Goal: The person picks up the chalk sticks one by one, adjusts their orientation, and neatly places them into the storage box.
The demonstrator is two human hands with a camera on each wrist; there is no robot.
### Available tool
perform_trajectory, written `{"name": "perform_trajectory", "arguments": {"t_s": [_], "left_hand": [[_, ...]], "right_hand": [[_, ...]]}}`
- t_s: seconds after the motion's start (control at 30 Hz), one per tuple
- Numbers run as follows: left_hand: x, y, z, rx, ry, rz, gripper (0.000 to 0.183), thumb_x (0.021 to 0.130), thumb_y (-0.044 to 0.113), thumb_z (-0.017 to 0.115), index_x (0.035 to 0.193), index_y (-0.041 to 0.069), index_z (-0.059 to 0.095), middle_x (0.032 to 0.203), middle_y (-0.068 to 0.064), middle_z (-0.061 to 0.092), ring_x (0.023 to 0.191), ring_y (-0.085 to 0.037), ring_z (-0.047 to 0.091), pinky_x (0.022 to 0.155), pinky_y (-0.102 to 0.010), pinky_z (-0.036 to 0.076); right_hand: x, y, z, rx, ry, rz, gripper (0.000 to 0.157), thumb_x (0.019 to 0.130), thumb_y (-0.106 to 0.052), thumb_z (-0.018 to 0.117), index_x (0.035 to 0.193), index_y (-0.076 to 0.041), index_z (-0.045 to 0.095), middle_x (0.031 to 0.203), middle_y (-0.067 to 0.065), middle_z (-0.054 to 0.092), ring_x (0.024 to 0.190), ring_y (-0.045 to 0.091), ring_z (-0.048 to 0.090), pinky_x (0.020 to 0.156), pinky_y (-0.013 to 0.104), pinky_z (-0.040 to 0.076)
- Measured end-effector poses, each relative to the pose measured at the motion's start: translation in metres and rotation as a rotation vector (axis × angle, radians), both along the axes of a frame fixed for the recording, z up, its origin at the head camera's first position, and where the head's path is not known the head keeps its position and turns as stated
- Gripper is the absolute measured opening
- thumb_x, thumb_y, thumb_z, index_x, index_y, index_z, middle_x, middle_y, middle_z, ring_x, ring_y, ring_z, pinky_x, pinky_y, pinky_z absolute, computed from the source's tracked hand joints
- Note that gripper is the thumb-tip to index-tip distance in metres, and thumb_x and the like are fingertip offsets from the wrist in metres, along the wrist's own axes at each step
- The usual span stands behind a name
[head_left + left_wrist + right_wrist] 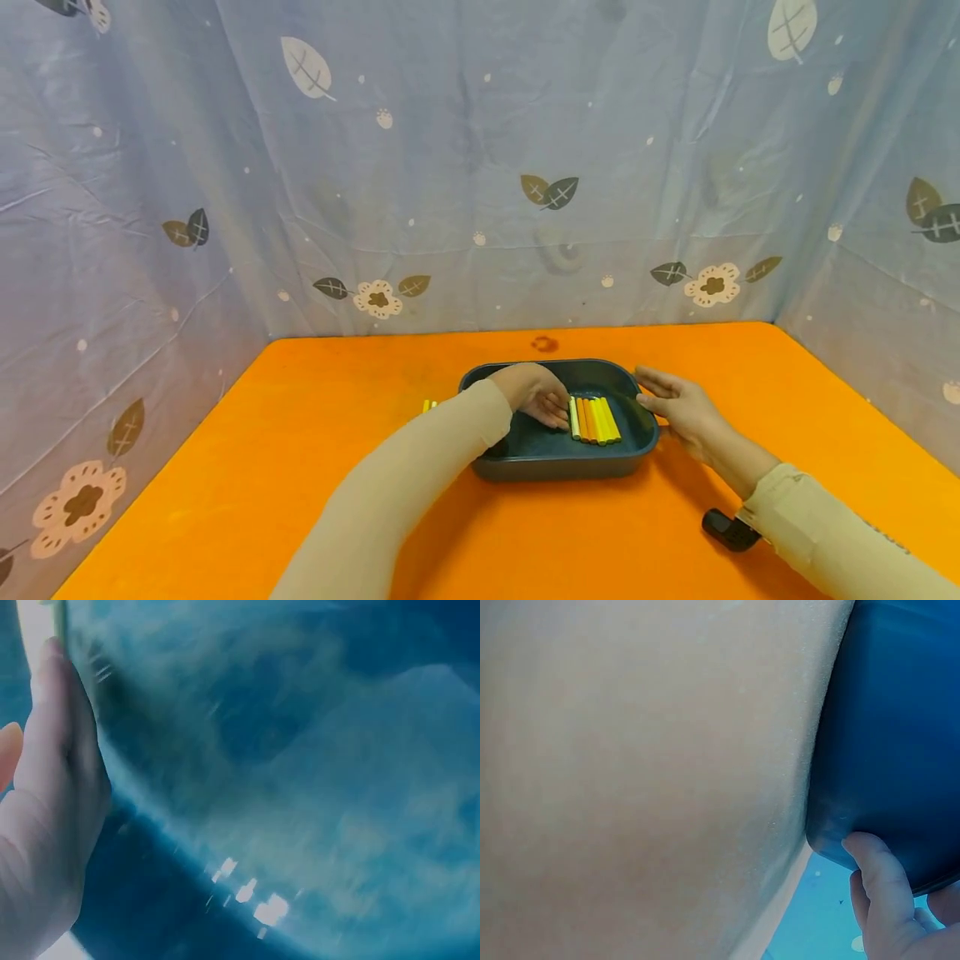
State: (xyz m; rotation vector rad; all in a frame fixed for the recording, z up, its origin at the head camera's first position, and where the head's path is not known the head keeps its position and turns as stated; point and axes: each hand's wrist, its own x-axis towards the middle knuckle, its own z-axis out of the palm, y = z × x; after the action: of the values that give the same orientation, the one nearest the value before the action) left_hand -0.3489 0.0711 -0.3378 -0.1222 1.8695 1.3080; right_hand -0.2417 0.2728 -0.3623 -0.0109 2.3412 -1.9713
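Observation:
A dark rectangular pan (562, 468) with rounded corners sits on the orange table. My left hand (534, 393) reaches down inside it, palm turned toward a row of yellow, orange and pale sticks (596, 421) lying side by side. In the left wrist view, its nearly straight fingers (56, 727) meet a pale stick (39, 630) at the fingertip, with the thumb standing apart. My right hand (686, 412) holds the pan by its right end, thumb at the rim and a finger (874, 859) against the wall. My left wrist hides part of the pan's left side.
More yellow sticks (429, 405) show on the table left of the pan, partly behind my left sleeve (420, 458). A black device (729, 530) is at my right wrist. Patterned curtains (480, 167) stand behind the table and along its sides.

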Motion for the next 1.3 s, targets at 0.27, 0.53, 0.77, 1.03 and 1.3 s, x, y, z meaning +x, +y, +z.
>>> {"name": "perform_trajectory", "arguments": {"t_s": [0.27,0.53,0.77,1.03,1.3], "left_hand": [[0.002,-0.017,0.037,0.083,0.07,-0.082,0.04,0.103,0.007,0.048,0.139,-0.01,0.043,0.121,-0.028,0.056,0.124,-0.04,0.052,0.103,-0.04,0.044],[0.001,-0.034,0.046,0.038,0.089,-0.12,0.043,0.104,0.013,0.047,0.141,-0.008,0.043,0.139,-0.026,0.048,0.124,-0.036,0.052,0.104,-0.036,0.043],[0.006,-0.063,0.056,0.018,0.142,-0.133,0.043,0.104,0.015,0.048,0.141,-0.006,0.044,0.137,-0.024,0.05,0.123,-0.034,0.054,0.098,-0.033,0.048],[0.014,-0.1,0.056,0.039,0.209,-0.049,0.041,0.102,0.015,0.052,0.136,-0.009,0.049,0.109,-0.018,0.063,0.116,-0.035,0.059,0.065,-0.023,0.058],[0.021,-0.14,0.035,0.11,0.273,0.026,0.038,0.102,0.012,0.051,0.134,-0.009,0.049,0.106,-0.017,0.063,0.101,-0.032,0.067,0.074,-0.029,0.059]], "right_hand": [[0.002,0.003,-0.004,0.004,-0.003,0.006,0.059,0.105,-0.004,0.041,0.154,0.002,0.008,0.157,0.026,0.008,0.14,0.05,0.015,0.09,0.042,0.05],[0.004,0.013,-0.008,-0.024,-0.005,-0.023,0.059,0.104,-0.003,0.04,0.153,0.002,0.008,0.156,0.025,0.008,0.139,0.049,0.017,0.069,0.028,0.053],[0.004,0.019,-0.006,-0.012,0.005,-0.018,0.059,0.105,-0.006,0.039,0.153,0.002,0.007,0.156,0.025,0.007,0.139,0.049,0.016,0.072,0.028,0.052],[0.005,0.02,-0.008,-0.007,0.008,-0.009,0.06,0.105,-0.006,0.04,0.153,0.003,0.005,0.156,0.027,0.006,0.139,0.05,0.015,0.073,0.029,0.052],[0.006,0.015,-0.014,-0.009,0.007,-0.009,0.06,0.104,-0.007,0.043,0.153,0.004,0.008,0.155,0.027,0.009,0.137,0.048,0.021,0.075,0.03,0.053]]}}
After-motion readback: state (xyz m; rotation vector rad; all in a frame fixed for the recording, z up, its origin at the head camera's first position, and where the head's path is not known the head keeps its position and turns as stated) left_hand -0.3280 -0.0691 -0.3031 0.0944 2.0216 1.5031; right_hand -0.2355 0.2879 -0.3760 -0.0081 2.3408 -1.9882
